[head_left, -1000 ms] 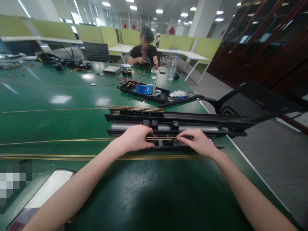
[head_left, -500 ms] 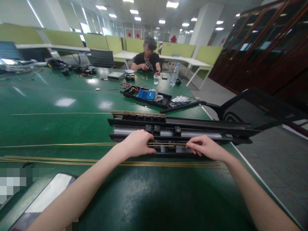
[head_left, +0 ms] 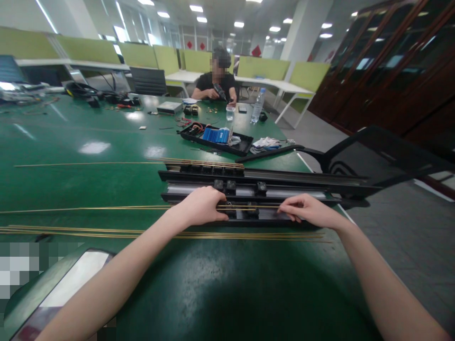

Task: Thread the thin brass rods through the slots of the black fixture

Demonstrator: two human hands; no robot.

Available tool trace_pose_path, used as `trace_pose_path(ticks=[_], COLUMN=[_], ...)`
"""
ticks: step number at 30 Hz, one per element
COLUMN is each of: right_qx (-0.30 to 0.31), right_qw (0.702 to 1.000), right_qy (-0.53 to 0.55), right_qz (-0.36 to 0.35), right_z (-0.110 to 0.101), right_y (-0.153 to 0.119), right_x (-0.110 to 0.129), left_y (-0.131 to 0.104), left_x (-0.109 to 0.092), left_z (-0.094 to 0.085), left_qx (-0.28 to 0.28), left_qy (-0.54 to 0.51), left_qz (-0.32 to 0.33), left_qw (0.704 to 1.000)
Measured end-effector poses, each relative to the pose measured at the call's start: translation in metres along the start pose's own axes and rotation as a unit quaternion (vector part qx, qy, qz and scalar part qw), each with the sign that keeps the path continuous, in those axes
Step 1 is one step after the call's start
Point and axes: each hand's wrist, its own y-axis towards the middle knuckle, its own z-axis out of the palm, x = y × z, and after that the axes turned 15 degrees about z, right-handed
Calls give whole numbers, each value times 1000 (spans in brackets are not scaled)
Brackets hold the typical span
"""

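Observation:
My right hand (head_left: pixel 307 210) pinches the right end of a thin brass rod (head_left: pixel 267 206) between thumb and fingertips. The rod runs left over the nearest black channel (head_left: pixel 265 222), across small black blocks (head_left: pixel 252 210) seated in it. My left hand (head_left: pixel 201 206) is closed with thumb and fingers about another small black block (head_left: pixel 231 211), where the rods pass; its far fingers are hidden. A second rod lies close alongside and ends short of my right hand. Behind, a parallel channel (head_left: pixel 243 194) with a pale floor carries more black blocks.
Several loose brass rods (head_left: pixel 249 236) lie in front of the channels. Farther back are a black tray (head_left: pixel 243 146) holding a blue finned part, a water bottle (head_left: pixel 258 106) and crumpled gloves (head_left: pixel 266 144). A mesh chair (head_left: pixel 377 161) touches the right side. Someone sits opposite, holding a tool.
My right hand has shifted slightly to the right along with the rod end. My left hand stays at the same block. The whole view has tilted slightly.

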Motion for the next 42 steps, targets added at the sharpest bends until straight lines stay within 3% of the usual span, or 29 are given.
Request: trace_pose_path(ticks=[15,32,37,42], right_qx=[-58,-34,-46,-110], right_qw=[996,996,992,964], right_qy=[-71,-74,-102,-196], right_qz=[14,21,65,139], right_z=[-12,-25,-32,-40], right_y=[-7,-11,-11,-8], right_x=[-4,-15,-29,-45], left_y=[0,0,-1,-1], left_x=[1,0,0,0], left_z=[2,1,1,0], left_qx=[0,0,-2,-1], left_qy=[2,0,5,10], left_qz=[2,2,4,8], left_qw=[1000,1000,1000,1000])
